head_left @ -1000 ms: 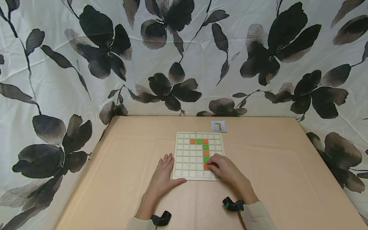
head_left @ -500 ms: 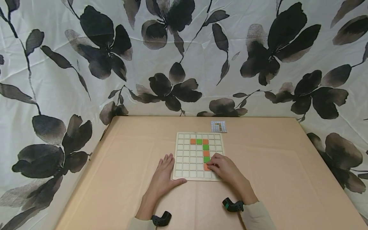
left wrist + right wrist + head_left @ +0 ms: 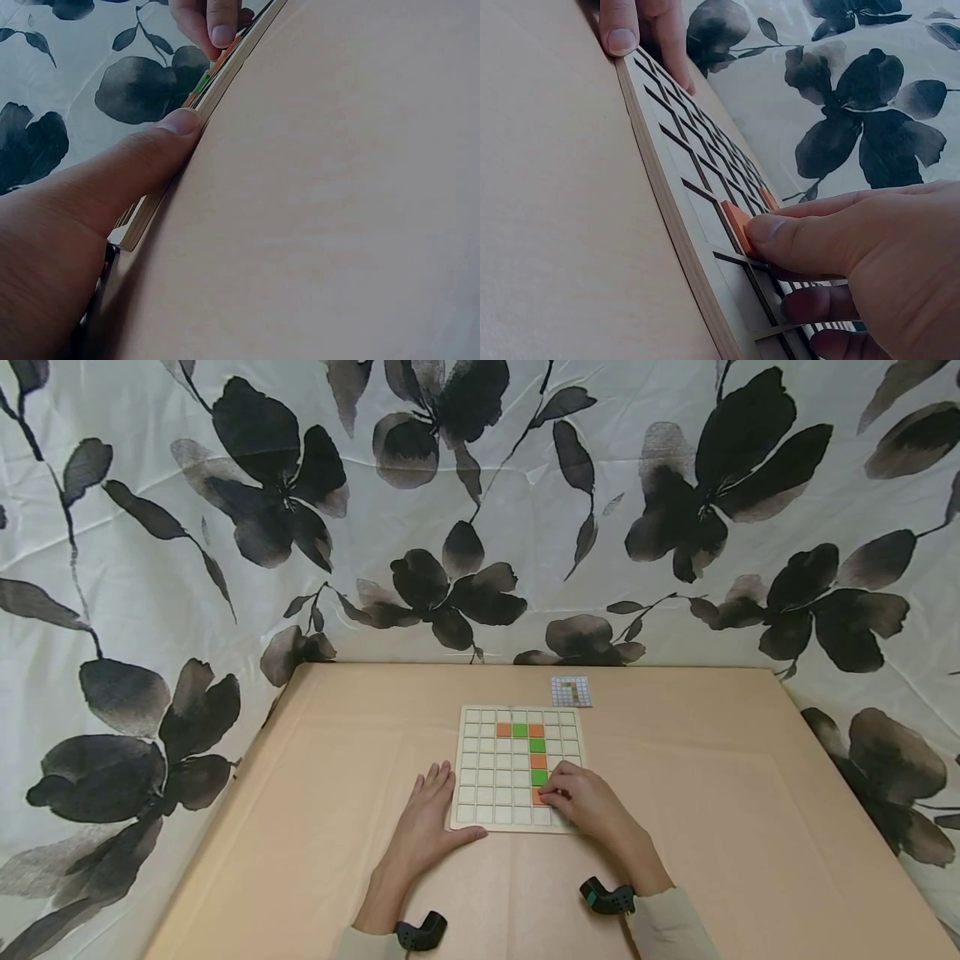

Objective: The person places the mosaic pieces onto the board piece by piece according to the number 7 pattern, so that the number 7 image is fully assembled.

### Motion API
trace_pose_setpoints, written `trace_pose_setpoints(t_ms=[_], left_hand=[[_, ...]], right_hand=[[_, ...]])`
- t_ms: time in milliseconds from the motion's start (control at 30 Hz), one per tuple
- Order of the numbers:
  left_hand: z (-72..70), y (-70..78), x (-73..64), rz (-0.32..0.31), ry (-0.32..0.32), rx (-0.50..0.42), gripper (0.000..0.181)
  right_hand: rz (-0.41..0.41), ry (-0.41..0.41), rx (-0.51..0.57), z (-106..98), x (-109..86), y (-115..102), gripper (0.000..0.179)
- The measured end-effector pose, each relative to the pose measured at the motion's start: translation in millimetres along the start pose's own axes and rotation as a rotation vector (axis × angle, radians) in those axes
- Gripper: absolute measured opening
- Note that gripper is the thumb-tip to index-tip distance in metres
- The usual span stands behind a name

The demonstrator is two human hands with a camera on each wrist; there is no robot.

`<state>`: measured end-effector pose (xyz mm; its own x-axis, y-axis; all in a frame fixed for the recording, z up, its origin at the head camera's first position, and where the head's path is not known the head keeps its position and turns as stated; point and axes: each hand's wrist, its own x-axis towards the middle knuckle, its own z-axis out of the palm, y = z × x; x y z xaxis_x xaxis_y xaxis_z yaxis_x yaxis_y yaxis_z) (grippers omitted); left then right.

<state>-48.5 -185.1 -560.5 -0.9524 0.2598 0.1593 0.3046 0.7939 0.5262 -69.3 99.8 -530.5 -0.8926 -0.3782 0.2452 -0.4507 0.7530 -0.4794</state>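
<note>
A wooden grid board (image 3: 483, 793) lies on the table, with orange and green square tiles set along its second row and down one column. My right hand (image 3: 592, 802) pinches the lowest orange tile (image 3: 736, 223) between thumb and fingers. That tile sits slightly tilted at its cell in the right wrist view, and the fingertips partly hide it. My left hand (image 3: 427, 814) rests at the board's lower left corner with fingers straight along its left side. Its thumb (image 3: 176, 124) touches the front edge of the board.
A small card (image 3: 571, 691) printed with a grid pattern lies just behind the board. The pale wooden table (image 3: 337, 735) reaches back to a floral cloth (image 3: 480, 510). Each wrist wears a black camera band.
Both hands stay almost in place. The right fingers keep to the same orange tile, with only a very slight shift.
</note>
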Motion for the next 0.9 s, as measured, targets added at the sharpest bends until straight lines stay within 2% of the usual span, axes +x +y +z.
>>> trace_pose_setpoints(t_ms=[267, 467, 700, 900], left_hand=[[0.5, 0.0, 2.6, 0.005, 0.006, -0.031, 0.110], [0.7, -0.3, 5.4, -0.003, -0.014, -0.045, 0.110], [-1.2, 0.0, 6.0, -0.022, -0.035, -0.064, 0.109], [-5.3, 3.2, 5.9, -0.043, -0.042, -0.046, 0.095]], right_hand=[[0.003, -0.001, -0.032, 0.0, 0.5, 2.4, 0.005], [0.081, -0.009, -0.036, -1.1, 3.0, 3.3, 0.006], [0.139, 0.019, 0.001, -4.0, 2.8, 3.9, 0.010], [0.161, 0.051, 0.004, -4.7, 1.7, 5.2, 0.013]])
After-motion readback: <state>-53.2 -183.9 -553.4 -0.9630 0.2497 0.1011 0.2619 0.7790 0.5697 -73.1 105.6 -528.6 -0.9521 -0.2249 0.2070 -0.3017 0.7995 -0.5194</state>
